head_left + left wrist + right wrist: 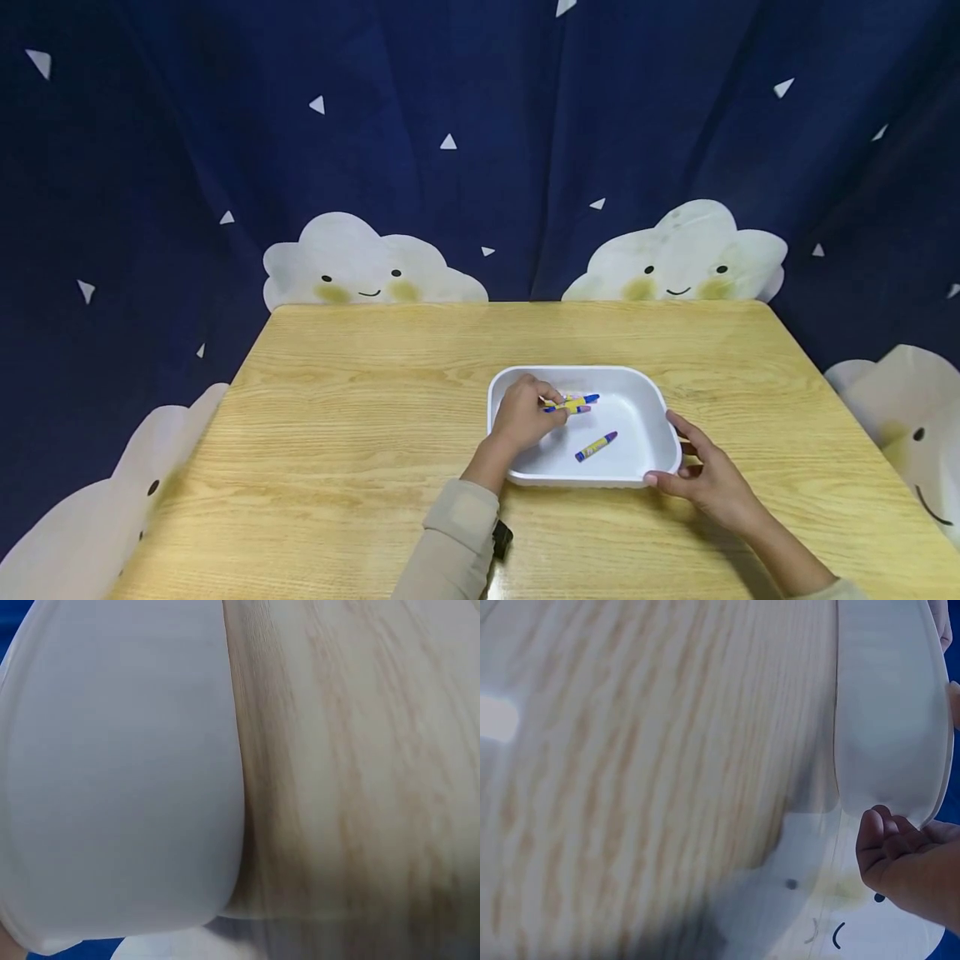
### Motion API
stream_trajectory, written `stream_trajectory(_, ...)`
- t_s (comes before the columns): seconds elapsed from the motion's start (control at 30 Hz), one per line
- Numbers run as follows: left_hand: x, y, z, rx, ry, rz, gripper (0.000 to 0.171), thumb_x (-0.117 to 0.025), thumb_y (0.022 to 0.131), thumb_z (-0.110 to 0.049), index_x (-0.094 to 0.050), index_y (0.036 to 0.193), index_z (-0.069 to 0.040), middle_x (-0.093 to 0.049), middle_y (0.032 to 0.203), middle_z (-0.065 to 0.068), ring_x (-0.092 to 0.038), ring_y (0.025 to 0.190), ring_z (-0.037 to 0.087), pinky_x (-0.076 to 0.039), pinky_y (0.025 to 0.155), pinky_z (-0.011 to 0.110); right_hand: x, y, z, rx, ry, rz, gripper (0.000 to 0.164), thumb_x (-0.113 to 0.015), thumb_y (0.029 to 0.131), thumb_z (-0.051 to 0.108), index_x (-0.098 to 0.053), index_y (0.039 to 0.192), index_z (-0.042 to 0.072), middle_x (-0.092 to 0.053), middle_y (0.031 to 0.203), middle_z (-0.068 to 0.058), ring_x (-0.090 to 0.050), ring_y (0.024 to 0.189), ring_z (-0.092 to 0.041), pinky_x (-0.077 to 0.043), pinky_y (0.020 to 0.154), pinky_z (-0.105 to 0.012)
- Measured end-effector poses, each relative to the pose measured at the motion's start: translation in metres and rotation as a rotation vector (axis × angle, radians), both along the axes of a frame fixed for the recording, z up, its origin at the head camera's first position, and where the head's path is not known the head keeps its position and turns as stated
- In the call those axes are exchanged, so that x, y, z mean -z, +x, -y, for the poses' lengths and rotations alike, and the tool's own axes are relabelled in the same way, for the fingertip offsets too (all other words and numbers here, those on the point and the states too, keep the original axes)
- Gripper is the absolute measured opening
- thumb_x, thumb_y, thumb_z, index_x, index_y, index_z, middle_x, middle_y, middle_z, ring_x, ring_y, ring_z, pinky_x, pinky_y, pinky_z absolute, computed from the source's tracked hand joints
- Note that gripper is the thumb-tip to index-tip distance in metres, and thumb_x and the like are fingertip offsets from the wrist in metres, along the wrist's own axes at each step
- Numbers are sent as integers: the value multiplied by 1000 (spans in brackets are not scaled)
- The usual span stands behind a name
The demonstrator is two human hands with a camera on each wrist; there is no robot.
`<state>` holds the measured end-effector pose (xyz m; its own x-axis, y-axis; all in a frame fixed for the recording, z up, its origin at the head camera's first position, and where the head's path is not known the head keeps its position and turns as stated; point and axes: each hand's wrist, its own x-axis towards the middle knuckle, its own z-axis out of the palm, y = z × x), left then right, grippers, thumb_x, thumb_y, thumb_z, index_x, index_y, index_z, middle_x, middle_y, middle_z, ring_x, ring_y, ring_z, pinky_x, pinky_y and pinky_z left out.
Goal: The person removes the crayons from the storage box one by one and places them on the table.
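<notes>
Your left hand (525,415) reaches into the white, round-cornered rectangular tray (633,417), a plastic-looking piece, over its left end. Its thumb and fingers are bent at a small group of slim yellow-wrapped crayons (583,401), at least 2 with blue and pinkish ends, lying inside the tray left of its middle; you cannot tell whether they are pinched or loose. A yellow-and-blue crayon with a purple tip (596,447) lies apart on the tray's floor, near the front wall.

Your right hand (712,483) grips the tray's right end, thumb at the front corner rim and fingers against the outer wall. Under the tray is a pale wood-grain table (360,417); beyond the tray hangs a dark blue fabric curtain (495,67) with 2 white smiling cloud shapes (375,258) at the table's far edge.
</notes>
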<state>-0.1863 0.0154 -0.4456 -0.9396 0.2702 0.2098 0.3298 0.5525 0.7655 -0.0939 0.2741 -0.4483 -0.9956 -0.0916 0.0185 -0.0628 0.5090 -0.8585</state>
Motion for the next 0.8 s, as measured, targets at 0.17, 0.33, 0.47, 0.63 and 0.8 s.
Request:
stream_trajectory(0.17, -1, 0, 1, 7, 4, 10, 10, -78, 71, -16, -73, 79, -12, -55, 79, 2, -45, 65, 4, -38, 60, 17, 0, -1, 0, -10, 9, -7, 94, -81, 72, 13, -23, 145, -1, -46, 123, -28, -55, 82, -22, -48, 62, -24)
stream_trajectory(0.33, -4, 5, 6, 21, 26, 1, 12, -78, 71, -14, -73, 81, -10, -55, 82, -1, -53, 72, 12, -41, 64, 18, -2, -1, 1, -39, 32, -51, 95, -80, 73, 15, -20, 145, -2, -42, 129, -25, -52, 95, -31, -47, 65, -24)
stream_trajectory(0.47, -7, 11, 15, 38, 48, -13, 13, -78, 71, -14, -73, 82, -9, -54, 83, -3, -57, 76, 17, -44, 67, 19, -4, -2, 4, -34, 70, -67, 94, -80, 74, 18, -21, 144, -3, -42, 130, -24, -50, 102, -35, -47, 68, -23)
stream_trajectory(0.63, -11, 18, 25, 58, 90, -33, 12, -77, 72, -12, -72, 83, -9, -55, 84, -2, -58, 78, 17, -47, 71, 24, -5, -4, 5, -23, 101, -54, 95, -81, 73, 19, -23, 143, -7, -43, 129, -27, -52, 101, -35, -47, 67, -24)
stream_trajectory(0.8, -16, 23, 36, 64, 127, -58, 11, -75, 73, -10, -70, 83, -9, -57, 85, 2, -55, 79, 16, -47, 71, 28, -5, -4, 5, -17, 126, -51, 98, -83, 69, 20, -23, 142, -7, -43, 128, -26, -52, 99, -32, -46, 64, -24)
